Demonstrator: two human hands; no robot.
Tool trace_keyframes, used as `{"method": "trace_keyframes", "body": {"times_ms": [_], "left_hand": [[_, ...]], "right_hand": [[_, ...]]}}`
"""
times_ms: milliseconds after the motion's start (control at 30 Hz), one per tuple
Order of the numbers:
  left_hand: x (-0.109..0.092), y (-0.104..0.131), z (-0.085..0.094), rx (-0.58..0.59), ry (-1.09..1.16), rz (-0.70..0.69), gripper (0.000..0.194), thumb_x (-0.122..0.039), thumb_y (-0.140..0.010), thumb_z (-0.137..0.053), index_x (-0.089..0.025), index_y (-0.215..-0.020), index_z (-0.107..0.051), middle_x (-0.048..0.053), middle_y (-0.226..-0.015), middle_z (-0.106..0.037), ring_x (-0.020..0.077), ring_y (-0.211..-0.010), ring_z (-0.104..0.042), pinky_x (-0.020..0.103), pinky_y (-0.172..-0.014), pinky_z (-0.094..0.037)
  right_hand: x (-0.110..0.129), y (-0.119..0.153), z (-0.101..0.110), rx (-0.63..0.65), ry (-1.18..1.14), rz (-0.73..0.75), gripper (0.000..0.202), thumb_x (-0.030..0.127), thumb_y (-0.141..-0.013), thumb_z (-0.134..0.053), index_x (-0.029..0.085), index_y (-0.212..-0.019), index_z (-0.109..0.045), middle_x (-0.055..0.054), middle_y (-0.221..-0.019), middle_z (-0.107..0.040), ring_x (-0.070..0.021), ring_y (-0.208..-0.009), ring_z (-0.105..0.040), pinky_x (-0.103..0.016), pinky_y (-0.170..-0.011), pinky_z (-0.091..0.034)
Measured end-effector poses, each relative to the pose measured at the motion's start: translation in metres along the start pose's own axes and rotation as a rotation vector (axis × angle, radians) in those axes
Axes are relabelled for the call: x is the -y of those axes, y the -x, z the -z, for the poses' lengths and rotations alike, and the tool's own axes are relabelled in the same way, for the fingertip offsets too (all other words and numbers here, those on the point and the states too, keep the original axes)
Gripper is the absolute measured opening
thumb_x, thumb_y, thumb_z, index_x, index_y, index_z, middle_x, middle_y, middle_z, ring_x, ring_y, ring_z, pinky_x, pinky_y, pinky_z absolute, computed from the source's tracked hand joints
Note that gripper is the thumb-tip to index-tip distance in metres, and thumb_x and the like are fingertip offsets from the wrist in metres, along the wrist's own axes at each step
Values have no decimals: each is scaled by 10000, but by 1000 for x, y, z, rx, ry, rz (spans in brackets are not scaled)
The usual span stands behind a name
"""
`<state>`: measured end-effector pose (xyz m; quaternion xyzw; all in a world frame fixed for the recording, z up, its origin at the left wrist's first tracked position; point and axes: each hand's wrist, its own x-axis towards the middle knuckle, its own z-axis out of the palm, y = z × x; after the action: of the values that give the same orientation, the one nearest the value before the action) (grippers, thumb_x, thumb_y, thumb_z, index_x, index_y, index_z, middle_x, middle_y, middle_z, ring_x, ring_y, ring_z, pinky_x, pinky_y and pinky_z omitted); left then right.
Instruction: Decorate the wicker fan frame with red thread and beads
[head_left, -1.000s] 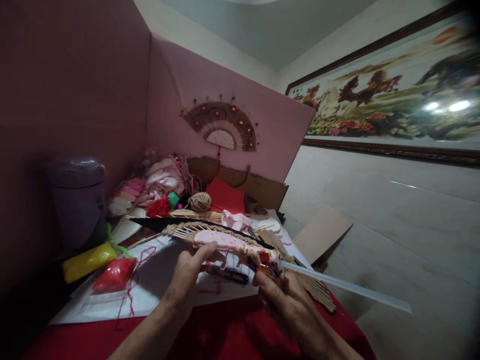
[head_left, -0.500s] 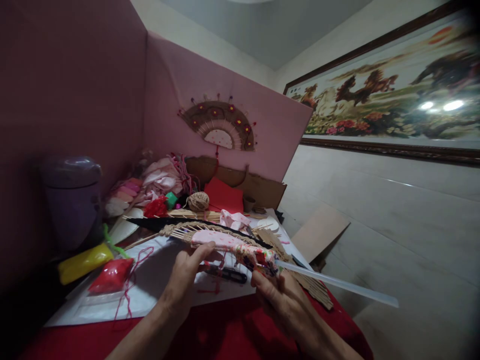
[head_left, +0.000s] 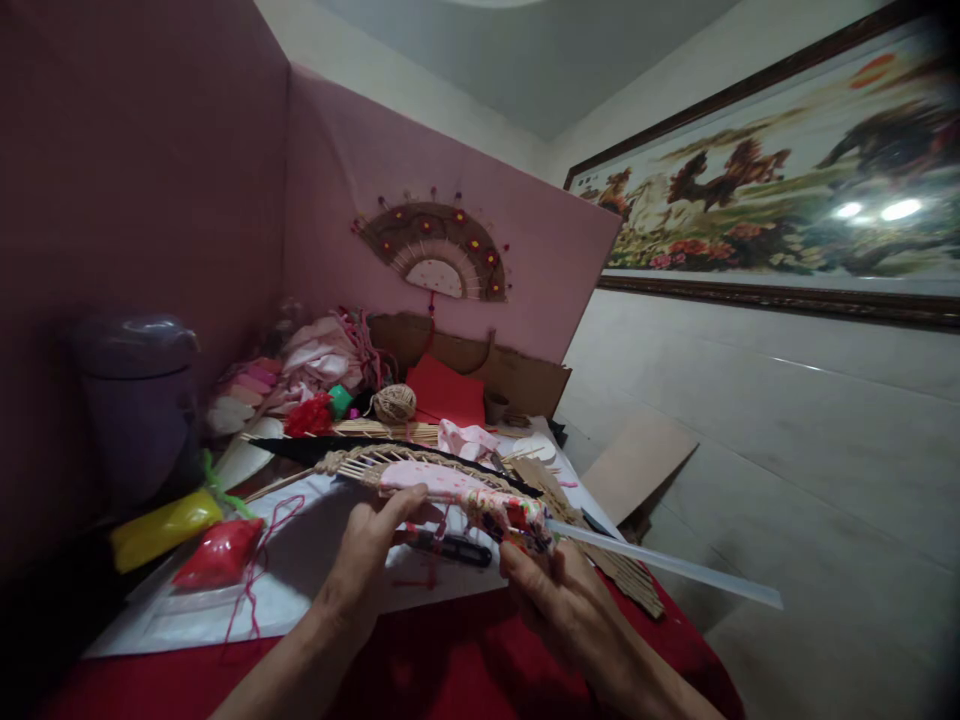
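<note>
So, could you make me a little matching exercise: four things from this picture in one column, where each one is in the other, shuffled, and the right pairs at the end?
1. Brown arched fan with red flowers
2. Round ball of beige twine
3. Woven beige piece with pink cloth
4. Long translucent white stick

A. In the left hand
B. On the upright pink panel
C. Jutting from the flower-patterned object in the right hand
D. Left of the flat red sheets

Pairs: 1-B, 2-D, 3-A, 4-C
</note>
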<state>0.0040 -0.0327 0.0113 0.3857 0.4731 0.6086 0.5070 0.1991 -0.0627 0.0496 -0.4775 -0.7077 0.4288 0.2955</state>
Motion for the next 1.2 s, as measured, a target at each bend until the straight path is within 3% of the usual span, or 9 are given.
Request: {"method": "trace_keyframes", "body": {"times_ms": [200, 500, 633, 1000, 1200], "left_hand": [[0, 0, -1, 15, 8, -1, 385, -497, -718, -602, -146, -857, -677, 102, -874, -701, 287, -947, -616, 386, -796, -438], [3, -3, 1, 13, 26, 12, 412, -504, -697, -626, -147, -899, -669, 103, -887, -705, 291, -945, -619, 387, -789, -441], [3, -3, 2, 29, 8, 5, 431, -517, -704, -611, -140, -903, -679, 110, -883, -711, 291, -940, -623, 387, -795, -437], [1, -3, 0, 17, 31, 0, 404, -505, -682, -631, -139, -839, -697, 121, -858, -717, 310, -918, -628, 407, -785, -443], [0, 0, 0, 8, 14, 5, 415, -514, -687, -623, -144, -864, -688, 108, -867, -719, 294, -915, -634, 389, -774, -449]], "right_hand": [[-2, 0, 1, -27, 44, -19, 528, 601, -875, -416, 210, -542, -294, 73, -455, -245, -65, -430, -195, -241, -414, -143], [-4, 4, 7, -67, 43, 54, 474, 563, -890, -419, 207, -596, -312, 66, -542, -257, -79, -489, -217, -237, -451, -202], [-10, 6, 8, -84, 34, 11, 445, 553, -891, -424, 213, -625, -316, 65, -552, -261, -80, -481, -219, -239, -438, -182], [-3, 5, 6, -52, 93, 11, 510, 583, -889, -385, 210, -555, -284, 64, -500, -240, -82, -464, -204, -250, -439, -180], [-6, 7, 11, -97, 73, 7, 504, 630, -852, -398, 212, -582, -319, 54, -545, -265, -96, -501, -234, -245, -454, -221]]}}
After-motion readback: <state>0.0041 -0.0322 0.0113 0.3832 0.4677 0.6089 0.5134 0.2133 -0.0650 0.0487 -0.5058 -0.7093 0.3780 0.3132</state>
